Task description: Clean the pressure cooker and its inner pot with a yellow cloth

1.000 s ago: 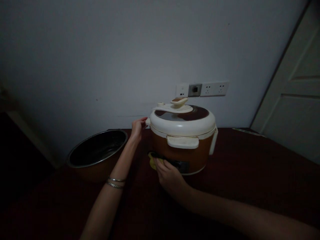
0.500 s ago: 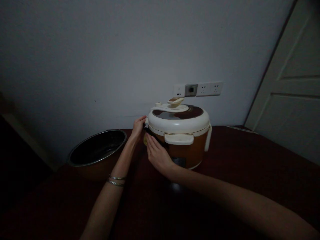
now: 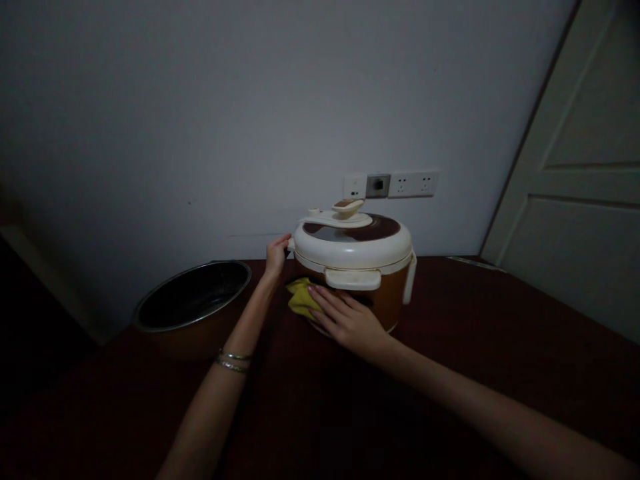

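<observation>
An electric pressure cooker, white on top with a brown body, stands on the dark red table, its lid on. My left hand is closed at the cooker's left side, around what looks like its side handle. Under my right hand a yellow cloth is pressed against the lower front of the cooker; the fingers lie over its right part. The cooker's front panel is mostly hidden behind that hand.
A large dark pot with a shiny rim sits at the left, close to my left forearm. Behind the cooker is a wall with sockets. A panelled door stands at the right.
My right hand has moved from the cooker's left side toward its front, lower and to the right, bringing the yellow cloth into fuller view. The left hand stays at the cooker's side.
</observation>
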{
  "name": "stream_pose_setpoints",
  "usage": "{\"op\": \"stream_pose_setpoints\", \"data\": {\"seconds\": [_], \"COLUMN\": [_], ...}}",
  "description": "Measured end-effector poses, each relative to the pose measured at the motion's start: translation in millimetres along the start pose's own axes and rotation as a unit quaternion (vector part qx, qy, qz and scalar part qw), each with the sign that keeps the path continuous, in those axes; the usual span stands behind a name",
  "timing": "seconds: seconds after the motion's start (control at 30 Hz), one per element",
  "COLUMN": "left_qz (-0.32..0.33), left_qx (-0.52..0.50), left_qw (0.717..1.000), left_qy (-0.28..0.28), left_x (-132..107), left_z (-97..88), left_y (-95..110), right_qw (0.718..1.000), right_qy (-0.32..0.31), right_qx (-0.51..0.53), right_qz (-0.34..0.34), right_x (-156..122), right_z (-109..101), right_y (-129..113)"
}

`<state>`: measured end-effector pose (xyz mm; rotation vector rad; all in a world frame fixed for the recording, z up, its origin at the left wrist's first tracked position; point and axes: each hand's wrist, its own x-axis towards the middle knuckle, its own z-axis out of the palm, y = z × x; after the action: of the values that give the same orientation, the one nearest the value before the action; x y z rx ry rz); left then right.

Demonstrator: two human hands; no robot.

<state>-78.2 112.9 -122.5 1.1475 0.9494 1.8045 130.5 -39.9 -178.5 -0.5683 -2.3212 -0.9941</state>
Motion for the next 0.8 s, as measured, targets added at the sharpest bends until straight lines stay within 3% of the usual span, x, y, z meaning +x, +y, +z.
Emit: {"op": "stream_pose_setpoints", "data": {"seconds": [0.13, 0.27, 0.4, 0.5, 0.67, 0.8], "left_qz": [0.0, 0.003, 0.005, 0.009, 0.013, 0.021], "left_qx": [0.006, 0.017, 0.029, 0.036, 0.044, 0.048], "left_qw": [1.0, 1.0, 1.0, 0.999, 0.999, 0.999], "left_qy": [0.0, -0.003, -0.007, -0.01, -0.01, -0.009], "left_x": [0, -1, -3, -4, -2, 1], "left_z": [-0.1, 0.8, 1.2, 0.9, -0.2, -1.5], "left_y": [1, 4, 6, 7, 6, 5], "right_qw": [1.0, 0.998, 0.995, 0.996, 1.0, 1.0], "right_qy": [-0.011, -0.035, -0.045, -0.03, 0.005, 0.006], "right_qx": [-0.024, 0.006, 0.05, 0.055, 0.009, 0.003], "right_qz": [0.007, -0.052, -0.073, -0.066, -0.029, 0.001], "right_x": [18, -13, -63, -81, -56, -34], "right_z": [21, 31, 16, -2, -22, -11], "right_y": [-15, -25, -11, 10, 35, 25]}}
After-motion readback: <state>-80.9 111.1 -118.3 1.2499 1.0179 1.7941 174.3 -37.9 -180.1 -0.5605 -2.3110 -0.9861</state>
